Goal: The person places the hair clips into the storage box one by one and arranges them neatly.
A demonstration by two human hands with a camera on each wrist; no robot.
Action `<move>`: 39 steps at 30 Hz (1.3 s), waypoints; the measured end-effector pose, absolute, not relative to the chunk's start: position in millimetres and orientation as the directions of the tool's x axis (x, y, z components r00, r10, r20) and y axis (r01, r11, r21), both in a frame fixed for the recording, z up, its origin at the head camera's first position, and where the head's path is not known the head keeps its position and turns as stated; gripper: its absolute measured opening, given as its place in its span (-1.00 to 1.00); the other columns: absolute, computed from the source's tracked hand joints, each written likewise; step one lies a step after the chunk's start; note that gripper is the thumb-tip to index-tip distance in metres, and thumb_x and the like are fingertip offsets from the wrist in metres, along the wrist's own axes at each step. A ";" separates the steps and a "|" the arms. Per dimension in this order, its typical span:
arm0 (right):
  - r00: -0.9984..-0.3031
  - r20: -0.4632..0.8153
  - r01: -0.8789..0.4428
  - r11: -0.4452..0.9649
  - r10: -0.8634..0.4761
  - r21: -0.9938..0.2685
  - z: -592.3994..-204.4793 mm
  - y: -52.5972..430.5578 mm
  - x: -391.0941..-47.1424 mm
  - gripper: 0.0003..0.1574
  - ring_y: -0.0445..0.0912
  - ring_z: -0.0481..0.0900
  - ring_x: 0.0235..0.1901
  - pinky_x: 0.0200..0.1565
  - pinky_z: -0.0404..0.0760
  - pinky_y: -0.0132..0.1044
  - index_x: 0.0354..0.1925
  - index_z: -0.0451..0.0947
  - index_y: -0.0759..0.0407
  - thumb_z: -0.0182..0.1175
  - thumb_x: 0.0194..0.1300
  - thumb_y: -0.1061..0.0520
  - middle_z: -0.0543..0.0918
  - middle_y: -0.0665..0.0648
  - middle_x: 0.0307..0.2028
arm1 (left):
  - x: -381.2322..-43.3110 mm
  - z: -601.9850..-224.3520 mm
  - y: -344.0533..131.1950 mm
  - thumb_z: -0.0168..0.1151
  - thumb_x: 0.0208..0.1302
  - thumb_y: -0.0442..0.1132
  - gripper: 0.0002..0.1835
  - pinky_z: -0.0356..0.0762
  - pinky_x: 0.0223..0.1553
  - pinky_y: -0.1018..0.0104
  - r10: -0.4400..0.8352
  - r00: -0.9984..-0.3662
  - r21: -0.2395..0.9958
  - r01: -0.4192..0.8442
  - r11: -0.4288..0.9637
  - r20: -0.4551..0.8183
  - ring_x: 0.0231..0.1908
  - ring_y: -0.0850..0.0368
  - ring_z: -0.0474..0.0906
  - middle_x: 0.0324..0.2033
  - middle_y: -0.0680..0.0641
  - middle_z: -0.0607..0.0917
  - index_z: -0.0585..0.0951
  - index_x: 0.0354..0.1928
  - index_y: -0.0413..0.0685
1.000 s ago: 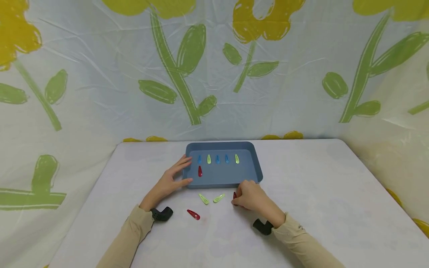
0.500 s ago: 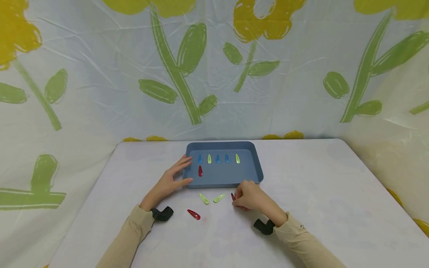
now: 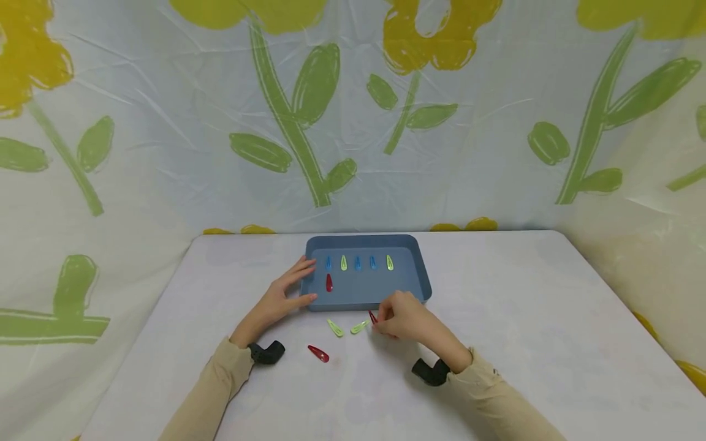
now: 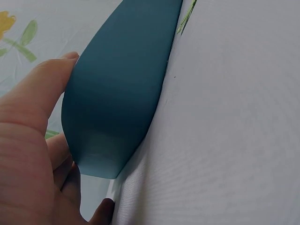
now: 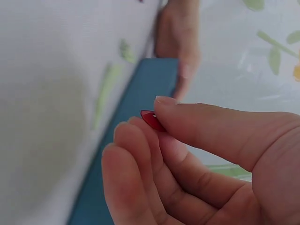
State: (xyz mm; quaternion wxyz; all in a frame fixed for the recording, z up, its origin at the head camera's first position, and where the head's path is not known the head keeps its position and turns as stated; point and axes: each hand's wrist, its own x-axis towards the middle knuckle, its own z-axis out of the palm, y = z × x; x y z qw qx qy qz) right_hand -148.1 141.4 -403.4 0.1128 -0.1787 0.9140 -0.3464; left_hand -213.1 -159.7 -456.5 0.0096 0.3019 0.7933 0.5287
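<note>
My right hand pinches a red snap hair clip between thumb and fingertips, in front of the tray's near wall. The right wrist view shows the tip of the red hair clip poking out by the thumb; the rest is hidden. With fingers spread and fairly straight, my left hand rests against the left end of the blue-grey tray. Its thumb touches the tray's rim in the left wrist view. A row of blue and light green clips lies in the tray, with one red clip below it.
Two light green clips, the left one and the right one, lie on the white table just before the tray. Closer to me is another red clip. A flower-printed sheet hangs behind the table.
My right hand has moved a little left and toward the tray with the red hair clip, now beside the right green clip. The left hand stays at the tray.
</note>
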 end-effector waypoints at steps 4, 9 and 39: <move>-0.909 -0.077 -0.237 0.660 -0.410 -0.713 -391.3 137.3 -151.5 -0.69 -0.20 0.44 -0.72 -0.59 0.39 -0.35 -0.64 0.56 0.15 0.40 0.17 0.27 0.54 -0.02 -0.75 | -213.6 -457.2 -160.7 0.39 0.24 -0.35 -0.30 -0.12 0.41 -0.28 0.490 -0.818 0.846 0.465 0.259 0.300 0.52 -0.18 -0.15 0.48 -0.23 0.18 0.36 0.37 -0.40; -0.909 -0.064 -0.230 0.622 -0.413 -0.749 -382.9 133.8 -157.6 -0.82 -0.18 0.54 -0.68 -0.56 0.56 -0.30 -0.52 0.62 0.21 0.39 0.19 0.29 0.64 0.07 -0.62 | -213.5 -455.9 -161.6 0.40 0.23 -0.34 -0.31 -0.10 0.40 -0.29 0.488 -0.821 0.846 0.463 0.265 0.297 0.52 -0.17 -0.15 0.48 -0.18 0.20 0.38 0.38 -0.33; -0.920 0.076 -0.270 0.485 -0.384 -0.832 -349.2 110.3 -176.9 -0.66 -0.09 0.63 -0.59 -0.41 0.66 -0.17 -0.01 0.64 0.30 0.36 0.22 0.30 0.68 0.11 -0.52 | -234.2 -487.7 -167.4 0.43 0.21 -0.30 -0.29 -0.12 0.42 -0.24 0.479 -0.818 0.834 0.482 0.270 0.318 0.54 0.02 -0.15 0.49 -0.17 0.20 0.40 0.39 -0.25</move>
